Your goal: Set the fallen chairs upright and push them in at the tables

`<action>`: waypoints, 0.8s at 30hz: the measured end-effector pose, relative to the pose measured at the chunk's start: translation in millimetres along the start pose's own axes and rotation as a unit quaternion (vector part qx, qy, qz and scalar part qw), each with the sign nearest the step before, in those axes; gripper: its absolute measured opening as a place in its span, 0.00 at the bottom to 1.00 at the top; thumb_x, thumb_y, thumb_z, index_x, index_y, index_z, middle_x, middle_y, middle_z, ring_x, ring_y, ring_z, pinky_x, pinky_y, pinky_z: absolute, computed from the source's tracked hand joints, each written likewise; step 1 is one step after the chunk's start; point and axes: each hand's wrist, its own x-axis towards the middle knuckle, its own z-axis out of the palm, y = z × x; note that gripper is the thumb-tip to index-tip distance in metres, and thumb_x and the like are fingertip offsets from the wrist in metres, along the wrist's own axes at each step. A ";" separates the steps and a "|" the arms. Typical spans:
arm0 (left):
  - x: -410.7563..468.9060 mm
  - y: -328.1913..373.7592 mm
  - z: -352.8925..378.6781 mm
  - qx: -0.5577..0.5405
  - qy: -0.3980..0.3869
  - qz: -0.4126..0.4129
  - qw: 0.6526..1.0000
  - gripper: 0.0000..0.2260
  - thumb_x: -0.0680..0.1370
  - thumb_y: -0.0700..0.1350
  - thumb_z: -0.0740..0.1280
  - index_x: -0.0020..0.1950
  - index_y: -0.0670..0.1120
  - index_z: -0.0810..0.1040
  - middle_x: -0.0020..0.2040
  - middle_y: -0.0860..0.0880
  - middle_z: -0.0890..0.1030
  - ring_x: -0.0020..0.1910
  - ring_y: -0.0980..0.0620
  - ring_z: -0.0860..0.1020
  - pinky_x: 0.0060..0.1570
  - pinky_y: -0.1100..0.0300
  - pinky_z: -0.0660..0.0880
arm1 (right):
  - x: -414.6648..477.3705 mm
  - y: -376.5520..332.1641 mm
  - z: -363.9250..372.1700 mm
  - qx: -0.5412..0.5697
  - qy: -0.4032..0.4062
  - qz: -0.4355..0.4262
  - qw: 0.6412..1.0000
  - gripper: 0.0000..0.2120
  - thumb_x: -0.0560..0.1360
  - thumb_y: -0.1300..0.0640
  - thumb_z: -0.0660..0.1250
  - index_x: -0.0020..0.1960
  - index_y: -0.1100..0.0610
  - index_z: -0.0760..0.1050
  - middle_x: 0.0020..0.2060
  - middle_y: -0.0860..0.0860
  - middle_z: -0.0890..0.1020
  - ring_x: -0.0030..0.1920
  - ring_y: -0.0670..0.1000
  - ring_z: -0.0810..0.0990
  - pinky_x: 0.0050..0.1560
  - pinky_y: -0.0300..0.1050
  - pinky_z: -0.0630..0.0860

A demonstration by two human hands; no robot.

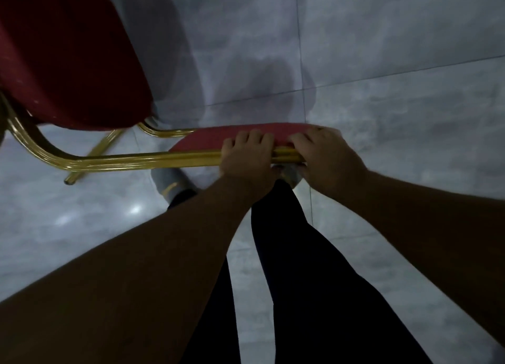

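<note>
A banquet chair with red padding and a gold metal frame (123, 162) fills the upper left. Its red seat (65, 62) is at the top left, and the top of its red backrest (276, 132) points toward me at the centre. My left hand (247, 155) grips the backrest's top edge and gold tube, fingers curled over the padding. Just to the right, my right hand (325, 155) is clamped on the same edge. A gold leg (93, 155) slants down to the floor. Whether the chair stands square or is tilted I cannot tell.
Grey marbled floor tiles (382, 76) spread all around. My dark-trousered legs (300, 268) and a grey shoe (172, 183) stand directly below the backrest. No table shows in this view.
</note>
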 end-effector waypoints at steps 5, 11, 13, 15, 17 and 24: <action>-2.4 0.3 16.4 0.038 0.118 0.008 0.992 0.20 0.79 0.61 0.62 0.58 0.46 0.74 0.56 0.44 0.78 0.53 0.42 0.76 0.51 0.48 0.71 | -3.4 0.0 7.1 0.015 0.094 0.003 0.995 0.14 0.72 0.54 0.68 0.53 0.61 0.75 0.48 0.61 0.78 0.48 0.61 0.75 0.50 0.54 0.72; -10.4 0.9 16.2 0.093 0.195 0.059 0.975 0.13 0.79 0.54 0.68 0.54 0.46 0.74 0.51 0.45 0.79 0.48 0.44 0.77 0.46 0.49 0.74 | -10.7 -11.3 0.9 -0.018 0.140 0.001 0.990 0.13 0.74 0.56 0.62 0.55 0.62 0.75 0.48 0.61 0.76 0.47 0.60 0.73 0.49 0.52 0.71; -14.3 -2.5 11.0 0.067 0.220 0.060 0.971 0.13 0.79 0.54 0.67 0.54 0.45 0.75 0.51 0.44 0.79 0.47 0.43 0.77 0.46 0.49 0.74 | -12.6 -19.1 -8.0 -0.006 0.151 0.001 0.989 0.13 0.74 0.57 0.64 0.55 0.63 0.75 0.49 0.62 0.77 0.48 0.61 0.74 0.49 0.54 0.72; -18.1 -3.1 5.6 0.025 0.222 0.078 0.972 0.13 0.81 0.54 0.65 0.57 0.44 0.76 0.53 0.43 0.80 0.50 0.43 0.77 0.49 0.48 0.74 | -15.0 -26.0 -16.9 0.004 0.144 0.002 0.990 0.13 0.73 0.59 0.67 0.55 0.62 0.75 0.50 0.61 0.77 0.48 0.61 0.73 0.49 0.54 0.70; -24.8 -2.4 -0.9 -0.006 0.217 0.102 0.971 0.14 0.82 0.53 0.64 0.59 0.43 0.76 0.55 0.42 0.79 0.52 0.42 0.78 0.53 0.46 0.75 | -20.2 -33.8 -25.9 0.006 0.146 0.001 0.989 0.12 0.72 0.61 0.68 0.55 0.61 0.75 0.50 0.60 0.76 0.49 0.60 0.72 0.49 0.53 0.69; -89.7 -17.2 -53.5 -0.042 0.287 0.101 0.952 0.16 0.81 0.54 0.64 0.56 0.41 0.76 0.51 0.41 0.78 0.47 0.41 0.75 0.47 0.49 0.70 | -62.3 -106.2 -82.2 0.014 0.197 0.026 0.980 0.16 0.72 0.56 0.66 0.60 0.56 0.77 0.51 0.56 0.77 0.52 0.58 0.71 0.52 0.52 0.67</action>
